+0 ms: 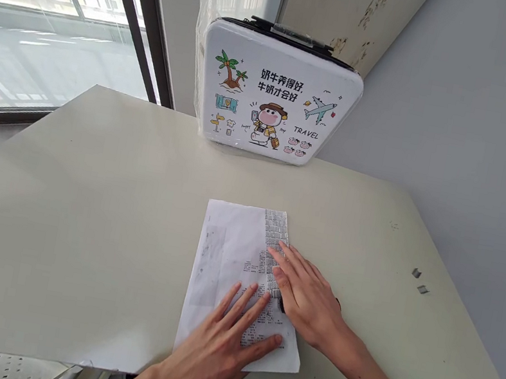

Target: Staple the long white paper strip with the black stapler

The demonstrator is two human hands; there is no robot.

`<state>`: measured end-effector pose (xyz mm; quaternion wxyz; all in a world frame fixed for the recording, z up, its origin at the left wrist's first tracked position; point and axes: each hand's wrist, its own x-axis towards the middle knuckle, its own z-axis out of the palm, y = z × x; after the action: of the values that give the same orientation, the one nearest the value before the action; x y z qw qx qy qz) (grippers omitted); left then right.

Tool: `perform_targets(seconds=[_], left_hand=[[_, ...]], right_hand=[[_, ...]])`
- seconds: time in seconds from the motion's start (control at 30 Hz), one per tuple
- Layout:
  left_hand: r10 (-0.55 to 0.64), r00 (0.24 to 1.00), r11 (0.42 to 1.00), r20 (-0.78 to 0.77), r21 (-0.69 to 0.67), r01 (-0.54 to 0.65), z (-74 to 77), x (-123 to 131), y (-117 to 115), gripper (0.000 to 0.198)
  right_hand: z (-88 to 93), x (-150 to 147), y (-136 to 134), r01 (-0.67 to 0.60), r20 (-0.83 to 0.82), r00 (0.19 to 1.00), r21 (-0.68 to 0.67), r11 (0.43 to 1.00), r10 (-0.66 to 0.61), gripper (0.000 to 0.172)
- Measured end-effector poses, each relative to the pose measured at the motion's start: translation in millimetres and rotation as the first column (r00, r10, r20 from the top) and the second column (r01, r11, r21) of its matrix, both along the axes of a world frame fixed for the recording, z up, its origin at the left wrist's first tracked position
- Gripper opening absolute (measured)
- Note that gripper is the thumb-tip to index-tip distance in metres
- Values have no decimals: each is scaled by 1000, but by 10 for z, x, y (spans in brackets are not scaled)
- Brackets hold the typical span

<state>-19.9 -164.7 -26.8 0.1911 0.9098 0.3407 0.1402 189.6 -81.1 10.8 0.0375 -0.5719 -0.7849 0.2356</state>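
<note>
A printed white sheet (pixel 245 234) lies on the pale table, lines of small dark text on its lower right part. Along its upper right edge runs a grey, densely patterned strip (pixel 275 225); whether it is folded paper or tape I cannot tell. My left hand (pixel 220 347) rests palm down on the lower part of the sheet, fingers spread. My right hand (pixel 307 294) lies over the right edge, fingers stretched out and touching the strip. A small black thing (pixel 282 306) shows beside the right palm, mostly hidden.
At the back of the pale table (pixel 81 218) stands a white case (pixel 251 91) in clear plastic, with cartoon prints. Two small grey scraps (pixel 416 272) lie at the right, near the wall (pixel 480 125). A window (pixel 60 5) is at the left.
</note>
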Motion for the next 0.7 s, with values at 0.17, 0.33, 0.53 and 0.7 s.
perform_targets(seconds=[0.17,0.33,0.53,0.7], left_hand=[[-5,1000,1000,-1,-8,5,1,-2,3,83],[-18,1000,1000,-16,-22,18,16,-1,14,86],[-7,1000,1000,-4,-19,7,11,-11,12,86],[11,999,1000,-40,-10,-12,56,-97,-5,85]], right_hand=[[-84,-44,-31,-45,108,994,127,991,31,52],[-225,-150,-67,-100,229,973,288,952,33,51],[-183,-100,-32,-94,135,989,281,955,57,51],[-6,287,-62,-84,-114,988,192,978,108,44]])
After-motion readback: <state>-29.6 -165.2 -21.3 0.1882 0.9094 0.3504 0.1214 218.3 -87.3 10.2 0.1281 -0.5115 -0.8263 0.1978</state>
